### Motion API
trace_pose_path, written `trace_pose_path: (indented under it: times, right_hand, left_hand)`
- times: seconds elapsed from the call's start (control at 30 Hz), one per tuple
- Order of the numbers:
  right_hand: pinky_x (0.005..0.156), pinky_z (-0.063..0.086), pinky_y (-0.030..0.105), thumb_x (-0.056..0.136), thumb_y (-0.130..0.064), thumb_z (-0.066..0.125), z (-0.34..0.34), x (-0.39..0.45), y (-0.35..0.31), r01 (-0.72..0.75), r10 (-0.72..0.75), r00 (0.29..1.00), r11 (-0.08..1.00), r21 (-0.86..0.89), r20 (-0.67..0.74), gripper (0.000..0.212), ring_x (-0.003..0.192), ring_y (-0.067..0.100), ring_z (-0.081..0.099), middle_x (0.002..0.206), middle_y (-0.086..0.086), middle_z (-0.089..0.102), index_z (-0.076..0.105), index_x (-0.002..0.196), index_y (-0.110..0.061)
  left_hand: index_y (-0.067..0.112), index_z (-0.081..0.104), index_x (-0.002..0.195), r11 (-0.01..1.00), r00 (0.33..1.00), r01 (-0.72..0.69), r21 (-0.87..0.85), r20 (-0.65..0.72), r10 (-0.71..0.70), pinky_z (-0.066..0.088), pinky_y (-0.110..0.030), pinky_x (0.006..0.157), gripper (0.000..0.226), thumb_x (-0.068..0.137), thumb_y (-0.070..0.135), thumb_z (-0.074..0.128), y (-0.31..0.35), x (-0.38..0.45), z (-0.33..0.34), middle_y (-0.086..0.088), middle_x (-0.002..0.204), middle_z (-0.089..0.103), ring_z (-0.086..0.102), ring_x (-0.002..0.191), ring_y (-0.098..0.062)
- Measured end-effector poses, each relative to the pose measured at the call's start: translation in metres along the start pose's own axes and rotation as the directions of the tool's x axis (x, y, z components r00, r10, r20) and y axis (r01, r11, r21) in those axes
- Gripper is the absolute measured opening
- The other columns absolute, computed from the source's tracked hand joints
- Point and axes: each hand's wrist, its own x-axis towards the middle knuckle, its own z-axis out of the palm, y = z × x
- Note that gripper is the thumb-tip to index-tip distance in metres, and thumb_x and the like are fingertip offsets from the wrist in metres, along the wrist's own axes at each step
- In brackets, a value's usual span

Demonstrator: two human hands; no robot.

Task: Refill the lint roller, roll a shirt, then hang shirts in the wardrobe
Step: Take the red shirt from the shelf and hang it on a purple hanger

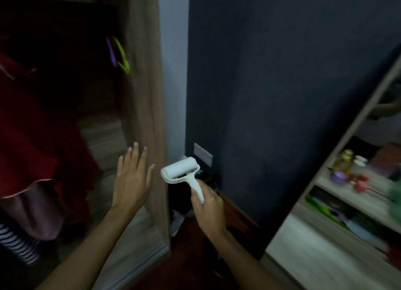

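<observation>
Roller sits in your right hand, fingers wrapped round its handle, drum axis crosswise; your left hand, fingers spread, reaches toward the wardrobe.

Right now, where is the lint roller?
In the head view, the lint roller is low at centre, held by the right hand, just right of the open left hand and the wardrobe's side panel.

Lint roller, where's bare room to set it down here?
The light surface below the shelves at lower right looks bare. The shelf above it is crowded with small items. The right hand holds the lint roller; the left hand is free.
</observation>
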Motion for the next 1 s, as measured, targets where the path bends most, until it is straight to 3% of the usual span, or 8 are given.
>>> trace_pose_path:
  times: [0.2, 0.3, 0.4, 0.57, 0.67, 0.77, 0.87, 1.0]
  right_hand:
    - [0.079, 0.043, 0.022, 0.089, -0.044, 0.04, -0.113, -0.056, 0.1, -0.237, 0.221, 0.968, 0.961, -0.143, -0.119, 0.044, 0.097, 0.01, 0.059, 0.107, -0.006, 0.064, 0.06, 0.123, -0.024]
    - [0.076, 0.039, 0.022, 0.092, -0.034, 0.048, -0.184, -0.097, 0.16, -0.384, 0.357, 0.922, 0.896, -0.223, -0.151, 0.032, 0.097, 0.011, 0.057, 0.103, -0.007, 0.06, 0.06, 0.121, -0.025]
    - [0.077, 0.041, 0.027, 0.09, -0.028, 0.055, -0.249, -0.137, 0.217, -0.497, 0.464, 0.868, 0.8, -0.337, -0.178, 0.031, 0.098, 0.017, 0.058, 0.104, -0.002, 0.062, 0.062, 0.119, -0.02]
    - [0.074, 0.039, 0.027, 0.092, -0.037, 0.054, -0.318, -0.194, 0.288, -0.609, 0.598, 0.787, 0.714, -0.346, -0.151, 0.027, 0.096, 0.015, 0.056, 0.102, -0.004, 0.061, 0.062, 0.113, -0.022]
    - [0.073, 0.047, 0.031, 0.091, -0.045, 0.048, -0.338, -0.215, 0.321, -0.657, 0.673, 0.735, 0.679, -0.326, -0.079, 0.029, 0.093, 0.014, 0.059, 0.099, -0.007, 0.06, 0.06, 0.108, -0.025]
    - [0.065, 0.052, 0.03, 0.087, -0.063, 0.043, -0.347, -0.226, 0.34, -0.71, 0.719, 0.691, 0.656, -0.256, -0.075, 0.037, 0.081, 0.007, 0.063, 0.088, -0.012, 0.064, 0.061, 0.099, -0.032]
    - [0.063, 0.053, 0.029, 0.087, -0.072, 0.039, -0.349, -0.23, 0.347, -0.718, 0.716, 0.686, 0.637, -0.281, -0.131, 0.045, 0.077, 0.002, 0.063, 0.085, -0.013, 0.065, 0.06, 0.099, -0.034]
    - [0.073, 0.052, 0.034, 0.089, -0.07, 0.039, -0.352, -0.233, 0.352, -0.688, 0.702, 0.705, 0.642, -0.337, -0.102, 0.047, 0.085, 0.008, 0.059, 0.092, -0.012, 0.063, 0.06, 0.104, -0.031]
  left_hand:
    - [0.0, 0.059, 0.122, 0.976, 0.986, -0.141, -0.169, 0.066, 0.154, 0.044, -0.051, 0.097, 0.051, 0.091, 0.032, 0.035, 0.136, -0.021, 0.048, -0.024, 0.127, 0.058, 0.057, 0.116, -0.04]
    - [0.003, 0.066, 0.111, 0.927, 0.96, -0.227, -0.298, 0.094, 0.265, 0.05, -0.043, 0.086, 0.044, 0.091, 0.029, 0.036, 0.225, -0.05, 0.079, -0.016, 0.105, 0.069, 0.064, 0.096, -0.036]
    - [0.008, 0.069, 0.105, 0.901, 0.927, -0.257, -0.351, 0.175, 0.333, 0.052, -0.037, 0.076, 0.039, 0.088, 0.027, 0.039, 0.31, -0.088, 0.111, -0.011, 0.097, 0.07, 0.064, 0.086, -0.032]
    - [0.01, 0.066, 0.109, 0.89, 0.854, -0.277, -0.362, 0.333, 0.4, 0.053, -0.039, 0.075, 0.04, 0.09, 0.031, 0.037, 0.409, -0.136, 0.161, -0.011, 0.104, 0.067, 0.063, 0.088, -0.033]
    - [0.007, 0.067, 0.106, 0.913, 0.834, -0.281, -0.297, 0.395, 0.385, 0.054, -0.042, 0.073, 0.03, 0.081, 0.023, 0.068, 0.444, -0.16, 0.175, -0.017, 0.107, 0.067, 0.065, 0.09, -0.036]
    - [0.008, 0.069, 0.107, 0.93, 0.782, -0.282, -0.235, 0.506, 0.365, 0.054, -0.046, 0.079, 0.044, 0.068, 0.023, 0.082, 0.463, -0.18, 0.187, -0.02, 0.112, 0.067, 0.066, 0.098, -0.039]
    - [0.009, 0.067, 0.113, 0.94, 0.747, -0.263, -0.217, 0.571, 0.341, 0.052, -0.051, 0.085, 0.044, 0.074, 0.025, 0.078, 0.47, -0.192, 0.2, -0.021, 0.121, 0.063, 0.063, 0.105, -0.041]
    - [0.011, 0.058, 0.126, 0.943, 0.758, -0.252, -0.217, 0.562, 0.332, 0.044, -0.048, 0.098, 0.042, 0.088, 0.028, 0.061, 0.476, -0.196, 0.203, -0.019, 0.136, 0.053, 0.054, 0.119, -0.038]
